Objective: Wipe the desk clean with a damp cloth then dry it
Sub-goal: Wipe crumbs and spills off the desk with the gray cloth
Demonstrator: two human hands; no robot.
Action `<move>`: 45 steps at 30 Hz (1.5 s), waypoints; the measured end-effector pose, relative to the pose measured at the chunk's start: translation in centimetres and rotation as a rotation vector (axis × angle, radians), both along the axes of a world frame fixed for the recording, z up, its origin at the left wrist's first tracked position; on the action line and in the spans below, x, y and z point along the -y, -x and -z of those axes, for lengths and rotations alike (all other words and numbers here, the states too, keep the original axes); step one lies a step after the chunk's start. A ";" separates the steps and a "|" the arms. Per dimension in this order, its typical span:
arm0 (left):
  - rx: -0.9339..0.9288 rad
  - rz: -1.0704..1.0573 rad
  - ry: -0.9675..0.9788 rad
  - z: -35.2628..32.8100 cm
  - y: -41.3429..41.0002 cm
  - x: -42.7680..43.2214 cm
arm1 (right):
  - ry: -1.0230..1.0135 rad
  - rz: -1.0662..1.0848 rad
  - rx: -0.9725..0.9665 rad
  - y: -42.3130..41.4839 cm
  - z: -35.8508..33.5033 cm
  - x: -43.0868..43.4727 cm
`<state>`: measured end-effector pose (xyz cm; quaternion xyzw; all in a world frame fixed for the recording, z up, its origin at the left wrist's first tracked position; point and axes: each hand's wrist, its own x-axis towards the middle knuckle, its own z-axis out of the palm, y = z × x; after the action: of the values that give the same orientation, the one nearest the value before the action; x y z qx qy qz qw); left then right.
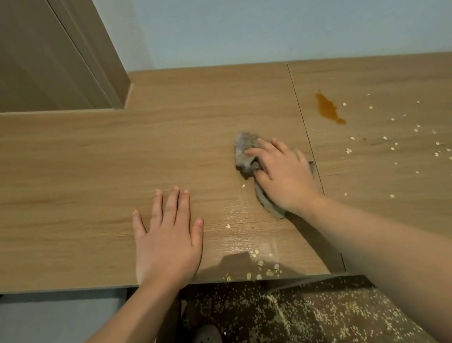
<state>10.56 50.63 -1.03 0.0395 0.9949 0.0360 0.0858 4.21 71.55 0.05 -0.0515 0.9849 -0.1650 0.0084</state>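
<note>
Grey cloth (246, 149) (crumpled), right hand (284, 174) pressing it

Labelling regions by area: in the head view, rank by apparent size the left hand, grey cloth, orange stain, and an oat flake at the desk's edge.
left hand (nearest camera)
grey cloth, partly hidden under the right hand
orange stain
oat flake
</note>
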 end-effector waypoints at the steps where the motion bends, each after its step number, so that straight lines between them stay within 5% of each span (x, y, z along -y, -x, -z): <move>1: -0.002 0.002 -0.003 0.0 0.0 0.0 | -0.007 -0.065 -0.008 -0.6 -0.1 0.5; 6: -0.036 0.004 -0.065 0.1 0.0 0.2 | -0.084 -0.650 -0.077 -9.4 0.3 -0.2; 9: -0.015 -0.006 -0.061 0.0 -0.1 0.2 | -0.094 -0.608 0.012 -9.2 0.1 -1.6; 14: -0.034 0.003 -0.072 -0.1 0.0 0.4 | 0.019 -0.138 0.066 -4.4 -0.6 2.3; 23: -0.003 0.003 -0.249 -0.5 0.0 1.3 | -0.067 -0.714 0.080 -13.0 -0.5 0.3; 29: 0.069 0.113 -0.007 -0.3 -0.6 0.9 | -0.090 -0.005 0.105 -11.3 -0.9 2.7; 35: 0.085 0.106 0.034 -0.5 -1.2 -0.1 | -0.158 -0.241 0.098 -14.3 -0.4 0.0; 41: 0.127 0.280 -0.004 -0.8 -3.1 -5.3 | -0.144 0.440 0.122 -13.6 -0.7 -7.4; 43: 0.120 0.304 -0.015 -0.5 -2.9 -7.2 | -0.118 0.449 0.102 -13.7 -0.3 -5.2; 45: 0.097 0.272 -0.021 -0.3 -2.4 -8.3 | -0.098 0.219 0.026 -14.4 0.3 -2.7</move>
<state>12.93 58.89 -0.68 0.1728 0.9746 0.0361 0.1377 18.62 74.27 -0.28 0.0588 0.9913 -0.1173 0.0057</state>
